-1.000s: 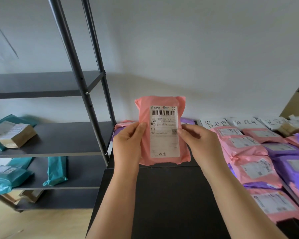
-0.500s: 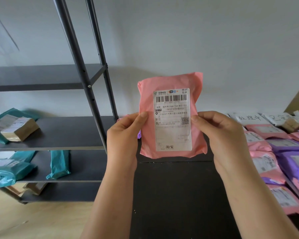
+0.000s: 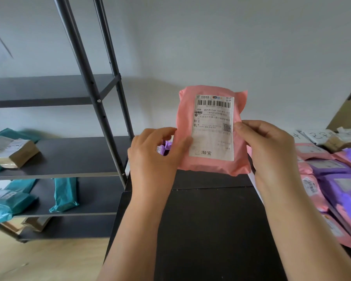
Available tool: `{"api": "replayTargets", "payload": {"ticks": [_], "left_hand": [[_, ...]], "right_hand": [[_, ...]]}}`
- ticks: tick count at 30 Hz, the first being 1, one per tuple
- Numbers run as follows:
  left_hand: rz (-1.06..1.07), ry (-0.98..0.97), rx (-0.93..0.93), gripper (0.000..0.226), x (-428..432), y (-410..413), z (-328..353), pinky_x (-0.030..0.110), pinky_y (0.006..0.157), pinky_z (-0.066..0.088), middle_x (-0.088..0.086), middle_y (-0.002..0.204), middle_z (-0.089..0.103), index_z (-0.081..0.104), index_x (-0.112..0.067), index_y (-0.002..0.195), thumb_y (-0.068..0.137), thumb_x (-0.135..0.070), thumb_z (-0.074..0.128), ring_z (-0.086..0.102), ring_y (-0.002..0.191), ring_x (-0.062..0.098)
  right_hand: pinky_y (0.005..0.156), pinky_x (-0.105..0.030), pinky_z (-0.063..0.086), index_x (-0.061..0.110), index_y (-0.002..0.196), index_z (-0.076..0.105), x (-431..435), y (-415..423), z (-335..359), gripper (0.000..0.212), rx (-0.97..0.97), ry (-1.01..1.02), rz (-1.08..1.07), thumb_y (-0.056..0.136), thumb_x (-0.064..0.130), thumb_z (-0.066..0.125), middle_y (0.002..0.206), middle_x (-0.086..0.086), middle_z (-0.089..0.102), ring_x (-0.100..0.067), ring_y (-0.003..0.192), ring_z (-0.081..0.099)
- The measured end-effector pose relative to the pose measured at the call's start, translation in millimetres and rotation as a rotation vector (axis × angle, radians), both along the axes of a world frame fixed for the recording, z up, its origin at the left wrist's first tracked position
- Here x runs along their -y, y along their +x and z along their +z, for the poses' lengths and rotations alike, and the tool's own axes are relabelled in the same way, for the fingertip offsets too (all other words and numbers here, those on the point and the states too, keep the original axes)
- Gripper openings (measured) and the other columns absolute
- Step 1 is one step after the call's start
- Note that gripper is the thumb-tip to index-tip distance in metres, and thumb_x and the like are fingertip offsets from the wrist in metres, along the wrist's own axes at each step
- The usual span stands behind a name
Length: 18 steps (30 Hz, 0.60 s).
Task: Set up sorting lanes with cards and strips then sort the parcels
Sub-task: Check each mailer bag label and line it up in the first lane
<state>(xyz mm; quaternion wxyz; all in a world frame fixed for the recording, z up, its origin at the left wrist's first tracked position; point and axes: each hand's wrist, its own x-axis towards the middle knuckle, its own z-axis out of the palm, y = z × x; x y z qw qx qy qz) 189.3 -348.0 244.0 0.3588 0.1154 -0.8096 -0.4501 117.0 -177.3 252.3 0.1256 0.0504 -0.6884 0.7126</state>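
I hold a pink parcel [image 3: 212,130] upright above the black table [image 3: 211,230], its white shipping label facing me. My left hand [image 3: 156,153] pinches its lower left edge, thumb on the front. My right hand [image 3: 265,147] grips its right edge, thumb on the label. To the right lie rows of pink parcels [image 3: 310,153] and purple parcels [image 3: 340,191], headed by white handwritten cards [image 3: 316,135]. A purple parcel [image 3: 164,148] shows behind my left hand.
A dark metal shelf rack [image 3: 69,157] stands at the left with teal parcels [image 3: 65,194] and a brown box [image 3: 12,152] on its boards. A white wall is behind. Wooden floor [image 3: 39,260] lies lower left.
The parcel rose from near the table to chest height and then shifted right. My left hand slid lower on its left edge; both hands kept their hold.
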Motion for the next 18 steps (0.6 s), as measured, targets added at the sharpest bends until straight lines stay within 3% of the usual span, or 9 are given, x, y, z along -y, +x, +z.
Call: {"api": "replayTargets", "payload": {"ticks": [3, 6, 8, 12, 16, 18], "left_hand": [[0.033, -0.091, 0.004, 0.051, -3.3, -1.6, 1.1, 0.042, 0.091, 0.051, -0.024, 0.093, 0.06, 0.067, -0.033, 0.115, 0.077, -0.066, 0.061, 0.056, 0.099, 0.01], [-0.025, 0.03, 0.031, 0.029, -3.5, -7.3, -2.3, 0.01, 0.077, 0.048, -0.023, 0.085, 0.068, 0.073, -0.027, 0.107, 0.085, -0.045, 0.069, 0.061, 0.088, -0.004], [-0.072, 0.156, 0.064, 0.016, -3.0, -11.7, -3.8, 0.004, 0.065, 0.047, -0.025, 0.082, 0.07, 0.075, -0.026, 0.101, 0.088, -0.036, 0.071, 0.063, 0.08, -0.01], [-0.111, 0.44, 0.094, 0.012, -2.3, -18.0, -2.4, 0.019, 0.06, 0.057, -0.013, 0.077, 0.074, 0.076, -0.022, 0.085, 0.086, -0.034, 0.075, 0.071, 0.071, 0.004], [-0.12, 0.656, 0.102, 0.019, -1.1, -19.5, -1.2, 0.031, 0.072, 0.062, 0.002, 0.081, 0.077, 0.074, -0.006, 0.086, 0.088, -0.025, 0.074, 0.074, 0.084, 0.021], [-0.145, 0.754, 0.103, 0.022, -1.4, -18.9, -0.9, 0.041, 0.087, 0.059, 0.012, 0.09, 0.077, 0.072, 0.002, 0.091, 0.09, -0.02, 0.071, 0.073, 0.093, 0.03]], "right_hand": [[0.08, -0.054, 0.059, 0.024, 0.079, 0.077, 0.7, 0.3, 3.5, 0.012, 0.023, 0.004, -0.006, 0.088, 0.018, 0.072, 0.084, 0.007, 0.076, -0.023, 0.091, 0.072], [0.077, -0.054, 0.058, 0.024, 0.077, 0.078, 0.3, -0.3, 4.0, 0.012, 0.044, 0.015, 0.002, 0.087, 0.018, 0.073, 0.081, 0.004, 0.076, -0.028, 0.089, 0.071], [0.076, -0.05, 0.058, 0.023, 0.079, 0.078, -0.2, -0.9, 2.7, 0.011, 0.051, 0.055, 0.014, 0.087, 0.017, 0.073, 0.08, 0.004, 0.076, -0.029, 0.088, 0.071], [0.06, -0.032, 0.06, 0.022, 0.086, 0.075, -3.4, -7.4, -3.8, 0.011, 0.122, 0.012, 0.06, 0.087, 0.011, 0.073, 0.086, -0.001, 0.076, -0.021, 0.084, 0.074], [0.078, -0.041, 0.061, 0.015, 0.098, 0.071, -0.8, -13.9, -11.1, 0.015, 0.224, -0.045, 0.122, 0.087, 0.005, 0.072, 0.104, -0.014, 0.073, -0.028, 0.093, 0.074], [0.075, -0.037, 0.06, 0.014, 0.095, 0.07, 0.7, -14.7, -13.9, 0.016, 0.244, -0.073, 0.143, 0.087, 0.0, 0.07, 0.103, -0.016, 0.073, -0.029, 0.091, 0.074]]}}
